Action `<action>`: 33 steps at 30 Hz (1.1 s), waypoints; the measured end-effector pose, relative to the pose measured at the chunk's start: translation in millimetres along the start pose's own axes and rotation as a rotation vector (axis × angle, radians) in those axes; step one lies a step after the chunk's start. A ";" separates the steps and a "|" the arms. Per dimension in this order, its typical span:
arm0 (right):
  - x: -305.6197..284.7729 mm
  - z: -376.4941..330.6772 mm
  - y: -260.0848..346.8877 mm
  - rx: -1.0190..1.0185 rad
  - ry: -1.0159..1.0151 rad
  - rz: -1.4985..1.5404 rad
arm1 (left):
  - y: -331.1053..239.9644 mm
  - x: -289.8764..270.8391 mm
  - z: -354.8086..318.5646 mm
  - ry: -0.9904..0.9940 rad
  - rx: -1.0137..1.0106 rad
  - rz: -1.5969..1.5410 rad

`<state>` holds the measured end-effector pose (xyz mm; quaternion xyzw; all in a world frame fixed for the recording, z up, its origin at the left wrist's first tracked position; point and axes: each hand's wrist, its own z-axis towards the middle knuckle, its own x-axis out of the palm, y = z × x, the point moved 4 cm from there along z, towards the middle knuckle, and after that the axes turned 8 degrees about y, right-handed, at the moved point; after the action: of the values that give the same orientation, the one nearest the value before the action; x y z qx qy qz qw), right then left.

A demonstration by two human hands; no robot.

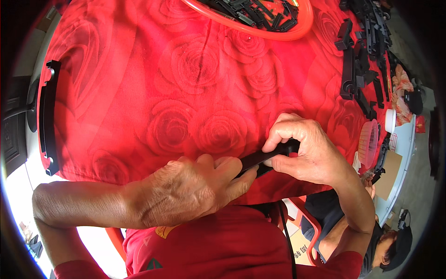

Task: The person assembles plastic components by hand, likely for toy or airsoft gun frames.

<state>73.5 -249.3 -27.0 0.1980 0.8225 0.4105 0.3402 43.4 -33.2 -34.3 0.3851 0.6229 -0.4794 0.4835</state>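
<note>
- A red rose-patterned cloth (pixel 107 60) is covering the table; an orange tray (pixel 265 33) is sitting at the far side, holding small black pieces (pixel 246 13); black parts (pixel 369 42) are lying heaped at the right, and a long part (pixel 48 118) is lying alone near the left edge.
- The left hand (pixel 190 186) is curling, fingers close together, around the left end of a black bar (pixel 258 159), hiding that end.
- The right hand (pixel 306 151) is pinching the bar's other end between thumb and bent forefinger.
- The bar is slanting between both hands, right end farther from the body, at the cloth's near edge.
</note>
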 end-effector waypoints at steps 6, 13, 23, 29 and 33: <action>-0.6 -1.5 -4.3 0.018 -0.007 -0.006 | 3.9 3.4 4.3 0.002 0.039 -0.064; -1.6 1.3 -0.6 0.041 0.017 -0.112 | 6.0 0.6 3.7 0.015 0.051 -0.088; -0.7 -1.0 -3.5 -0.015 0.013 -0.058 | 3.0 4.1 4.5 -0.036 0.050 -0.088; -1.1 -1.3 -5.7 -0.016 0.010 -0.049 | 3.4 1.5 5.1 -0.025 0.046 -0.080; -2.2 -1.1 -4.6 -0.033 0.010 -0.048 | 3.5 3.0 4.2 -0.034 0.045 -0.103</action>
<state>73.9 -254.0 -29.4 0.1707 0.8217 0.4168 0.3492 47.0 -36.3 -38.3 0.3553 0.6226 -0.5241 0.4599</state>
